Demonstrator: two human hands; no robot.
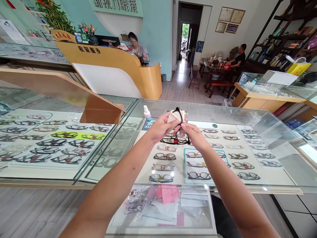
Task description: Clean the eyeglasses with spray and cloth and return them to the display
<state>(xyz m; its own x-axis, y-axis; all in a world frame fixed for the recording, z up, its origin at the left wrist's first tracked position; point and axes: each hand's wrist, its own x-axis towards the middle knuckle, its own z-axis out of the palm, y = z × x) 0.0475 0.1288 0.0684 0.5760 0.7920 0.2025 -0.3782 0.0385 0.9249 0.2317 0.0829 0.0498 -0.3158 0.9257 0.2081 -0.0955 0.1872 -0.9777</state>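
Observation:
Above the glass display counter (pixel 250 114), both hands hold a pair of black-framed eyeglasses (pixel 188 138), tilted on end. My left hand (pixel 160 128) is closed around a pale cleaning cloth (pixel 173 115), which is folded against the upper lens. My right hand (pixel 195 135) pinches the frame near its middle, with the lower lens hanging beneath the fingers. Some fingertips are hidden behind the cloth and frame. Just left of the hands, a small white spray bottle (pixel 147 114) stands upright on the glass.
Rows of eyeglasses (pixel 164 156) lie inside the counter. A wooden panel (pixel 99 110) rests at the left. Below, an open drawer (pixel 211 215) holds papers and plastic bags. One person (pixel 142 51) sits behind the curved cashier desk (pixel 150 79); another (pixel 239 59) sits at a far table.

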